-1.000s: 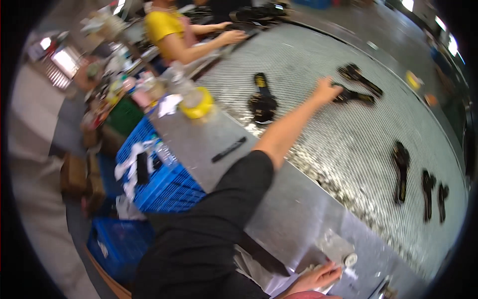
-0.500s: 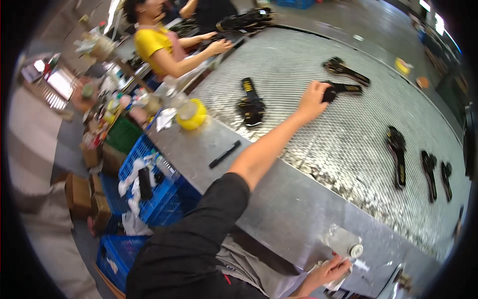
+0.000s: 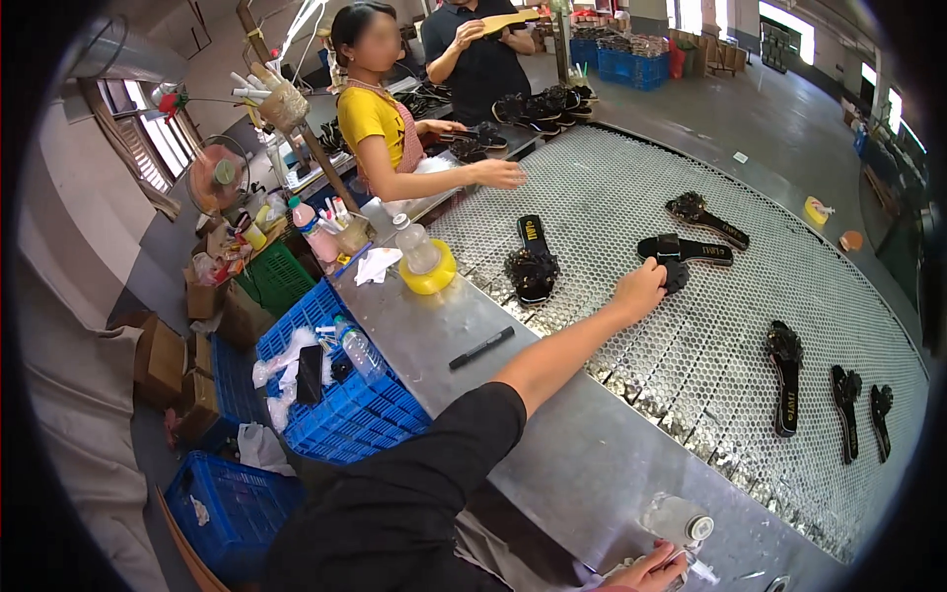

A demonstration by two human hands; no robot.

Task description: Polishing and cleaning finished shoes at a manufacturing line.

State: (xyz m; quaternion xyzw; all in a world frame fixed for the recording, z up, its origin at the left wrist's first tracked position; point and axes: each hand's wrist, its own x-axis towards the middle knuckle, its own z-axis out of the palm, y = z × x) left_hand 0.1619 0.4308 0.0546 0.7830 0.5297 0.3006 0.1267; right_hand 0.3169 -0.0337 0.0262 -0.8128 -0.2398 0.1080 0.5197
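My left hand [image 3: 639, 288] reaches far across the perforated metal table [image 3: 631, 187], fingers closed on the black flat sandal [image 3: 685, 251] there; a loose grip could let it slip or knock the neighbouring black sandal [image 3: 706, 219]. The blue plastic crate [image 3: 340, 395] holds bottles and bags, while my right hand [image 3: 646, 572] curls around a small clear plastic bottle [image 3: 677, 519] at the near edge.

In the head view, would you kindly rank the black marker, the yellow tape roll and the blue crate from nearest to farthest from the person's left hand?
From the left hand:
1. Black marker, on the steel table, to its left.
2. Yellow tape roll, farther left, under a bottle.
3. Blue crate, beyond the table edge, lower left.
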